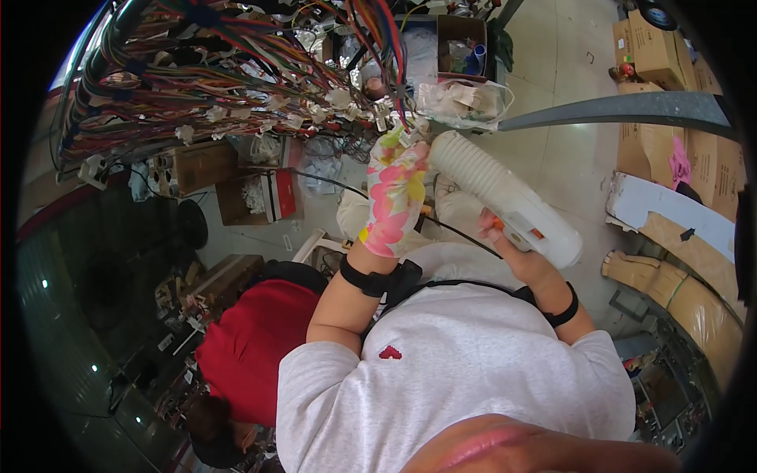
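Observation:
A floral pink and yellow sleeve covers my left forearm, and my left hand [416,147] closes at the lower end of a hanging bundle of coloured wires [392,59] with white connectors at its tip. Part of that hand is hidden by the sleeve and connectors. In my right hand [503,240] is a white hand-held tool [516,188] with a ribbed barrel and orange parts at its grip. The barrel slants up and left, its front end beside my left hand. A black cable [465,235] runs past my right hand.
Dense wire harnesses [229,87] hang on a frame at upper left. A dark curved bar [631,112] juts in from the right. Cardboard boxes [658,51] stack at far right; an open box [244,197] stands left. A person in red [256,335] is close at my left.

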`<action>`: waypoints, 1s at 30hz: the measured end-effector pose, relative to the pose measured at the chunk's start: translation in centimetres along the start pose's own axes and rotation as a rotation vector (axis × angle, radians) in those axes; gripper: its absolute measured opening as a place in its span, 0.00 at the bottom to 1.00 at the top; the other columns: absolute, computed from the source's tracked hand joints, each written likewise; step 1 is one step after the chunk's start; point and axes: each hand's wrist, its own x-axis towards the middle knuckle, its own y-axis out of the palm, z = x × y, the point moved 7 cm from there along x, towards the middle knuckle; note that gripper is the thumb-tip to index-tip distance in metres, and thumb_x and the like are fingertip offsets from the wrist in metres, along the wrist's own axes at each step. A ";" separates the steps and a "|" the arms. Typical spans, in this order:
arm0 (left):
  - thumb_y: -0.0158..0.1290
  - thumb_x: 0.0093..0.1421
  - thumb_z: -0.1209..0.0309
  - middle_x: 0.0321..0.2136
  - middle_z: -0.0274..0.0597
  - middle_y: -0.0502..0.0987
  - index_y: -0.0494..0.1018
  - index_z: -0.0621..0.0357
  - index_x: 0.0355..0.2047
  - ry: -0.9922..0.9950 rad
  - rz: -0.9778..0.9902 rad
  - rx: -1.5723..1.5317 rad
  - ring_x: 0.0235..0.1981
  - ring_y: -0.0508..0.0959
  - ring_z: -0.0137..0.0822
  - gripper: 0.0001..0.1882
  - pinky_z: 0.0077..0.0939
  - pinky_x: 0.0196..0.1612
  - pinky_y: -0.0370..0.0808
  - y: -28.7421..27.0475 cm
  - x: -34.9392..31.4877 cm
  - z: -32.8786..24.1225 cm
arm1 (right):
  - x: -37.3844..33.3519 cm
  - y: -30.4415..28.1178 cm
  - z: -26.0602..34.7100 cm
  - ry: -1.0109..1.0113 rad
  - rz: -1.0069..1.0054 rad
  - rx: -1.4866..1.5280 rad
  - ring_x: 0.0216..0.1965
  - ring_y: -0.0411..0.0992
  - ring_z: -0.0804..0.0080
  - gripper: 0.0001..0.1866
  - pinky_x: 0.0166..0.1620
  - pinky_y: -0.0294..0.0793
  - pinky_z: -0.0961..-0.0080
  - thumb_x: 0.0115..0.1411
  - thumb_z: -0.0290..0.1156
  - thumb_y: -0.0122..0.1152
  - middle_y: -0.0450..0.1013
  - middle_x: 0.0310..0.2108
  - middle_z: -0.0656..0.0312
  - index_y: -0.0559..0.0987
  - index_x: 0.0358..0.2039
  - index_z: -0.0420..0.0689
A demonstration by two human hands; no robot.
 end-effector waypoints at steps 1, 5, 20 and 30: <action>0.49 0.58 0.77 0.48 0.41 0.74 0.67 0.58 0.53 -0.027 -0.025 -0.008 0.46 0.76 0.34 0.21 0.29 0.49 0.74 0.0 0.0 0.0 | 0.0 0.0 -0.3 -0.002 0.005 0.010 0.40 0.69 0.73 0.12 0.43 0.74 0.74 0.60 0.20 0.54 0.70 0.37 0.60 0.72 0.45 0.39; 0.48 0.59 0.77 0.47 0.41 0.74 0.68 0.59 0.53 0.015 -0.009 -0.033 0.45 0.76 0.34 0.20 0.27 0.49 0.74 -1.0 0.1 0.4 | 0.2 0.4 0.6 -0.015 0.032 -0.009 0.38 0.69 0.74 0.09 0.43 0.73 0.75 0.60 0.21 0.54 0.70 0.35 0.61 0.72 0.42 0.39; 0.50 0.60 0.74 0.42 0.37 0.76 0.70 0.59 0.51 0.003 -0.022 0.026 0.39 0.77 0.28 0.18 0.20 0.41 0.74 -0.9 0.4 0.0 | 0.7 0.2 0.4 -0.021 0.024 0.046 0.35 0.66 0.74 0.05 0.42 0.68 0.75 0.61 0.21 0.53 0.68 0.31 0.62 0.72 0.38 0.41; 0.54 0.58 0.74 0.44 0.39 0.76 0.68 0.59 0.52 -0.009 0.046 -0.022 0.39 0.77 0.27 0.20 0.21 0.40 0.73 -0.5 0.3 -0.4 | 0.7 0.1 0.4 0.022 0.027 0.092 0.36 0.66 0.74 0.05 0.43 0.69 0.75 0.60 0.21 0.52 0.68 0.32 0.62 0.72 0.38 0.41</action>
